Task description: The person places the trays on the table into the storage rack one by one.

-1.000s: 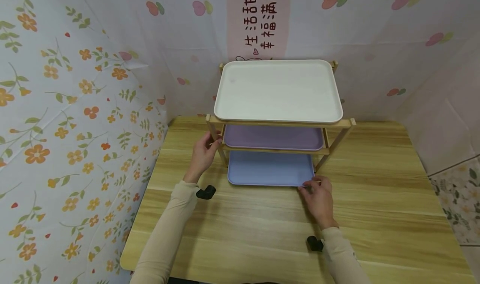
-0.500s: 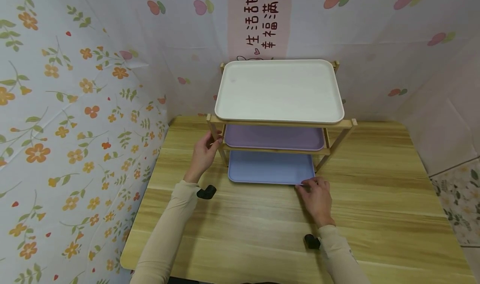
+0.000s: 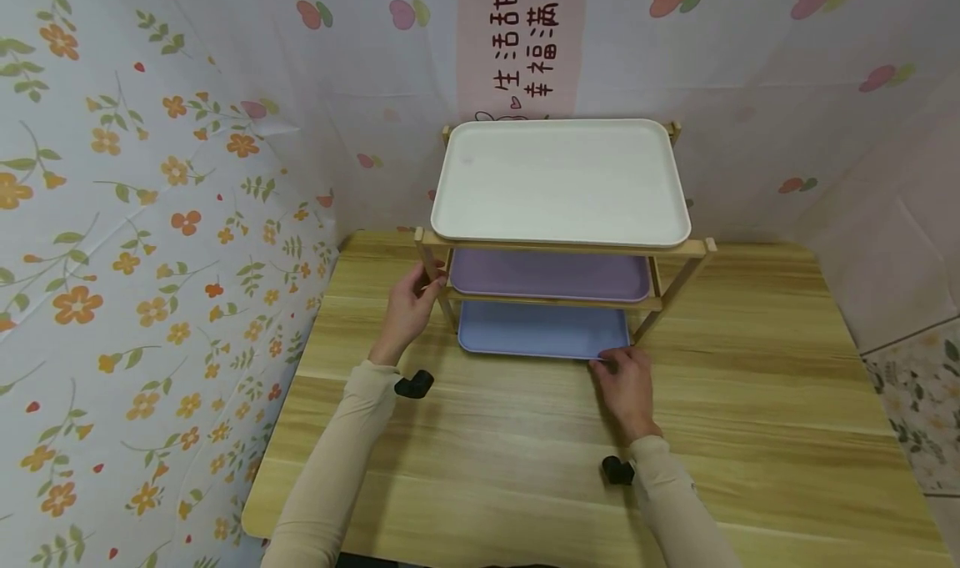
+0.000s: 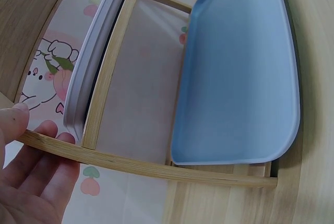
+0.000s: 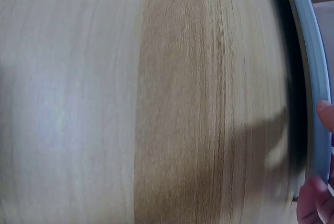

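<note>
A three-tier wooden rack (image 3: 678, 286) stands on the table with trays on its levels: white (image 3: 562, 184) on top, purple (image 3: 551, 274) in the middle, blue (image 3: 540, 330) at the bottom. My left hand (image 3: 408, 314) grips the rack's front left post (image 4: 130, 165), thumb on one side and fingers on the other. At the front right corner of the blue tray, my right hand (image 3: 628, 391) pinches the rim (image 5: 317, 78). The front of the blue tray sticks out a little from under the purple one. Only the right fingertips (image 5: 326, 115) show in the right wrist view.
The rack stands at the back of a wood-grain table (image 3: 510, 459), close to a patterned cloth backdrop (image 3: 360, 67). A flowered cloth (image 3: 150, 243) hangs along the left side. Each wrist carries a small black device (image 3: 414, 384).
The blue tray has slid back farther into the rack, with my right hand moving away from me along with it. My left hand has stayed on the post.
</note>
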Action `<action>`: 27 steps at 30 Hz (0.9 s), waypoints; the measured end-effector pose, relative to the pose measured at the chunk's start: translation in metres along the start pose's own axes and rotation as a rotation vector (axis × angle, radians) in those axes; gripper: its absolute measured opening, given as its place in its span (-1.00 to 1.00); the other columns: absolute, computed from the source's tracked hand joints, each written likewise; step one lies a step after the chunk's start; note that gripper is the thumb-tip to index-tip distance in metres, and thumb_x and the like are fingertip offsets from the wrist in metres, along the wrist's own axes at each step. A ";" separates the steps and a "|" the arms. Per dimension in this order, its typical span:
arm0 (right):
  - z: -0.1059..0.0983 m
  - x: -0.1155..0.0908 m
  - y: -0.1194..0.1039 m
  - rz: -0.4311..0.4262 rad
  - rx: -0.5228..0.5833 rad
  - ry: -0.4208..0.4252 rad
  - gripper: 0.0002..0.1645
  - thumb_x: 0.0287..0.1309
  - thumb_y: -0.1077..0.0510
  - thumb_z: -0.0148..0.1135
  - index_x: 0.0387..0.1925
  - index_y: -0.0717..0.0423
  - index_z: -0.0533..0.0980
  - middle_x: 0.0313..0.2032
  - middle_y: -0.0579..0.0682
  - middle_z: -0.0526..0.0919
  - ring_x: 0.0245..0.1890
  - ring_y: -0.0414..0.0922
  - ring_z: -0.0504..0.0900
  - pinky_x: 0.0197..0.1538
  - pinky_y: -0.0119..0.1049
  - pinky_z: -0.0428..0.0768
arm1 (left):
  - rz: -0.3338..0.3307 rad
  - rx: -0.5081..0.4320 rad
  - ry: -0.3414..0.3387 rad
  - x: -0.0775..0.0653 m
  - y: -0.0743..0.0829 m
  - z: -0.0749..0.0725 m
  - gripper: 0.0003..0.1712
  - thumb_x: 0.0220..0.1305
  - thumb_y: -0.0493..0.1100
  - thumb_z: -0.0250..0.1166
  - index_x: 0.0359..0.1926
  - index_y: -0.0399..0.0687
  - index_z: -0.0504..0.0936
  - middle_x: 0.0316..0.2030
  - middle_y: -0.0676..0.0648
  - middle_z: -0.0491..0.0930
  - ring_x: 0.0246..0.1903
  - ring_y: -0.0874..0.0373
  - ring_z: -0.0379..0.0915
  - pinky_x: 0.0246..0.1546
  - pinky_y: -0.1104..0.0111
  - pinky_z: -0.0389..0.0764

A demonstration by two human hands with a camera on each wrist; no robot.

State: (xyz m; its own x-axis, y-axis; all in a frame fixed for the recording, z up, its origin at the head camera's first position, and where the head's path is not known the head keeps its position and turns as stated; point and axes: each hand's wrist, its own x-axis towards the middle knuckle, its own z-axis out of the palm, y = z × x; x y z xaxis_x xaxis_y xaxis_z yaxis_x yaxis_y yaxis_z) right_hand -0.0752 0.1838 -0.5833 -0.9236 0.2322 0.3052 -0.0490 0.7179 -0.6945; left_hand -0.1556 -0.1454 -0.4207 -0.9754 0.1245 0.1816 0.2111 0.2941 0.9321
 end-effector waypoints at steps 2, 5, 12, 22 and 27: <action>-0.001 0.000 -0.002 0.053 -0.022 -0.024 -0.78 -0.06 0.21 0.47 -0.36 0.26 0.65 -0.27 0.22 0.57 -0.12 0.22 0.45 -0.08 0.04 0.41 | -0.001 -0.001 -0.004 0.000 0.000 0.000 -0.68 0.35 -0.40 0.12 0.07 -0.52 0.46 -0.06 -0.47 0.57 0.03 -0.27 0.54 0.04 0.00 0.58; -0.003 0.000 -0.005 0.137 -0.057 -0.057 -0.75 0.01 0.12 0.45 -0.30 0.20 0.66 -0.17 0.20 0.54 -0.07 0.19 0.43 -0.16 0.09 0.45 | -0.005 0.002 -0.003 0.000 0.000 0.000 -0.68 0.36 -0.40 0.12 0.07 -0.52 0.46 -0.05 -0.47 0.57 0.03 -0.27 0.54 0.06 -0.01 0.57; -0.001 0.003 -0.009 0.207 -0.073 -0.070 -0.71 -0.03 0.05 0.48 -0.31 0.16 0.68 -0.12 0.19 0.51 -0.01 0.19 0.40 -0.18 0.12 0.48 | -0.019 -0.011 -0.007 0.000 -0.001 0.000 -0.68 0.36 -0.40 0.12 0.08 -0.50 0.46 -0.04 -0.47 0.56 0.05 -0.27 0.53 0.08 -0.02 0.56; 0.007 0.007 -0.007 0.019 0.014 0.048 -0.81 -0.16 0.28 0.52 -0.44 0.32 0.68 -0.35 0.25 0.57 -0.24 0.22 0.50 -0.07 0.02 0.42 | -0.014 -0.014 -0.005 0.000 0.000 0.000 -0.71 0.36 -0.40 0.11 0.07 -0.43 0.48 -0.05 -0.48 0.56 0.05 -0.27 0.53 0.09 -0.03 0.56; 0.007 0.009 -0.008 0.112 -0.035 0.007 -0.77 -0.08 0.18 0.50 -0.37 0.25 0.68 -0.26 0.22 0.58 -0.14 0.20 0.49 -0.11 0.06 0.45 | -0.015 -0.008 -0.007 0.000 -0.002 -0.001 -0.70 0.37 -0.39 0.11 0.08 -0.44 0.48 -0.04 -0.47 0.56 0.06 -0.26 0.53 0.10 -0.02 0.56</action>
State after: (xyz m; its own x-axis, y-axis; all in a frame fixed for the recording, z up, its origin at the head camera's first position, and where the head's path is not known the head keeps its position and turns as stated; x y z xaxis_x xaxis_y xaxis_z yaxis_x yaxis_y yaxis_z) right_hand -0.0854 0.1755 -0.5800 -0.9197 0.3171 0.2316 0.0680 0.7095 -0.7014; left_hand -0.1561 -0.1465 -0.4224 -0.9780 0.1267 0.1657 0.1962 0.2883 0.9372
